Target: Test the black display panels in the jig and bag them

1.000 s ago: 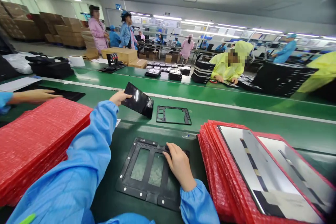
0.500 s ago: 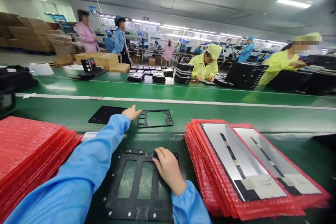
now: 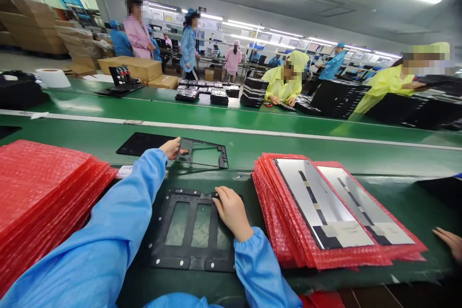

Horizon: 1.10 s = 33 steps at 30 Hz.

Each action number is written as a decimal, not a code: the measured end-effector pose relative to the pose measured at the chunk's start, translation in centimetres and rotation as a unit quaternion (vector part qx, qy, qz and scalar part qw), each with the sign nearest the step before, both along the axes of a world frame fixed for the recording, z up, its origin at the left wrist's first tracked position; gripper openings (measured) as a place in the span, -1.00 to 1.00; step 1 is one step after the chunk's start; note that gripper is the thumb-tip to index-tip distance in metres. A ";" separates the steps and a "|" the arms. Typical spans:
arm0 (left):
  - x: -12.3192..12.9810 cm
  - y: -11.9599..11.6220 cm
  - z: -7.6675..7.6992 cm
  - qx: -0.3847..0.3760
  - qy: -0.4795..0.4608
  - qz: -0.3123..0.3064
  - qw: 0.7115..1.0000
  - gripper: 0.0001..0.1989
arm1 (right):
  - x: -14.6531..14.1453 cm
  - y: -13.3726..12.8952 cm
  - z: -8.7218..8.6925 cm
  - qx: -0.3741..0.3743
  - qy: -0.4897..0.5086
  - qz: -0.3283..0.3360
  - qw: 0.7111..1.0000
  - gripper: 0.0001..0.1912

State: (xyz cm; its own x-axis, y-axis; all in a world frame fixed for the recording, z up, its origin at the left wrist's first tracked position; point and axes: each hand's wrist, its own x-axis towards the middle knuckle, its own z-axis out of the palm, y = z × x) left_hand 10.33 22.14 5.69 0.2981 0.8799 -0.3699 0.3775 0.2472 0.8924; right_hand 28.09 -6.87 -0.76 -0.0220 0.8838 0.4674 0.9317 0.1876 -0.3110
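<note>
Now the left hand [image 3: 169, 148] tilts up the black frame [image 3: 223, 158], flat earlier.

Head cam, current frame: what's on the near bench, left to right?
Stacked red bubble-wrap bags → black windowed fixture plate under the right hand → silver-and-black panels on red bubble wrap → another person's hand.

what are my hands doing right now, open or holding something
Left hand: closed, gripping the edge of the black open frame.
Right hand: open, resting on the black windowed plate, holding nothing.
</note>
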 end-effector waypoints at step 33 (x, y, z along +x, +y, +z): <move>-11.2 -22.0 -5.7 0.205 0.184 -0.145 0.950 -0.32 | 6.0 -17.4 9.3 0.184 -0.010 -0.345 0.920 -0.70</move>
State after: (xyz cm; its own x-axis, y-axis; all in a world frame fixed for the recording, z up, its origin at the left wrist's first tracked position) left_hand -0.87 0.16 0.01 0.4673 0.8730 -0.1398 0.6821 -0.2555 0.6851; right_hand 34.08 -24.24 8.51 0.4741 0.4723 0.7431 0.8730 -0.3620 -0.3268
